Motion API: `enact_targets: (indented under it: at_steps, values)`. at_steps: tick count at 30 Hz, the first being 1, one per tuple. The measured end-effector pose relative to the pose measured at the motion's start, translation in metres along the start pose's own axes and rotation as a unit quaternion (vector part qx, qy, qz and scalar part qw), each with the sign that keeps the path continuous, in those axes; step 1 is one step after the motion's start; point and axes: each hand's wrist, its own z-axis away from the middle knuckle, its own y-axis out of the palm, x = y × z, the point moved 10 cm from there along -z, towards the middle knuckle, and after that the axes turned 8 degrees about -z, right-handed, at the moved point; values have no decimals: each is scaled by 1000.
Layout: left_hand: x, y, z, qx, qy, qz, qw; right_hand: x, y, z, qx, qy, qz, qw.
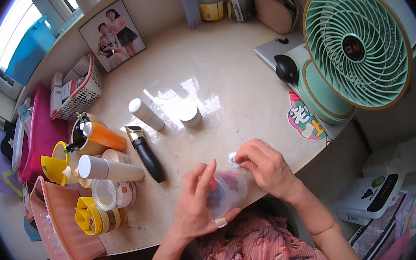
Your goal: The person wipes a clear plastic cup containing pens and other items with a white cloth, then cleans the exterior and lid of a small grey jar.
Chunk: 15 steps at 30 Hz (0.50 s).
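My left hand (194,202) grips a translucent plastic tub (232,187) at the front edge of the desk. The tub lies tilted, with its round end towards my fingers, and red and dark coloured things show through its wall. A beige plaster is wrapped around my left thumb. Between the thumb and fingers of my right hand (268,167) is a small white wad (233,160), perhaps tissue or cloth, just above the tub. Left of my hands lies a black hair clipper (146,154). Beyond it are a white bottle (146,114) and a small white-lidded jar (190,115).
A green fan (358,48) stands at the right on a laptop (271,50), beside a black mouse (286,68). Bottles, including an orange one (107,136), and a yellow organizer (88,216) crowd the left. A white basket (81,97) and a framed photo (112,35) stand behind.
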Motion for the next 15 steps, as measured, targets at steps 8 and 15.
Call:
enact_targets:
  at_steps: [8, 15]
  values:
    - [23, -50, -100, -76, -41, -126, 988, -18, -1, -50, 94, 90, 3, 991]
    - [39, -18, -194, -55, -32, -184, 981, -81, -15, -124, 19, 147, 70, 986]
